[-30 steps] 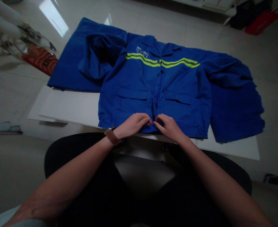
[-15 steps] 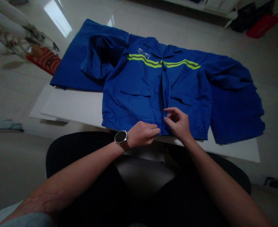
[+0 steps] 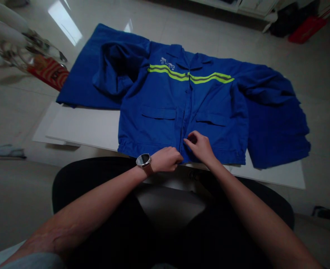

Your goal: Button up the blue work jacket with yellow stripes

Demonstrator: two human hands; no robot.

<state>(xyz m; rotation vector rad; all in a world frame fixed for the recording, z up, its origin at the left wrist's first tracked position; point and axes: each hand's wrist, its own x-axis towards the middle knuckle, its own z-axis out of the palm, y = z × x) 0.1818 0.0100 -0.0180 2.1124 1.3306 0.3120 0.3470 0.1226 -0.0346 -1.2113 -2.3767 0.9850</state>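
A blue jacket (image 3: 159, 127) with a yellow-green reflective stripe (image 3: 169, 73) across the chest lies front side up, its collar away from me. Its front edges meet along the middle, with the chest flaps lying over two pockets. My left hand (image 3: 167, 158), with a watch (image 3: 144, 160) on the wrist, is closed on the bottom hem beside the front opening. Just right of the opening, my right hand (image 3: 200, 145) is curled with thumb and index finger near the placket; whether it pinches any cloth is too small to tell.
The jacket lies on more blue cloth (image 3: 277, 130) over a white table (image 3: 83, 125). A red patterned bag (image 3: 48, 71) stands on the floor at the left. A red object (image 3: 307, 30) and dark bags (image 3: 286, 20) are at the far right.
The gap in the jacket's front has narrowed as its edges came together. My right hand has moved left and slightly down, my left hand slightly left.
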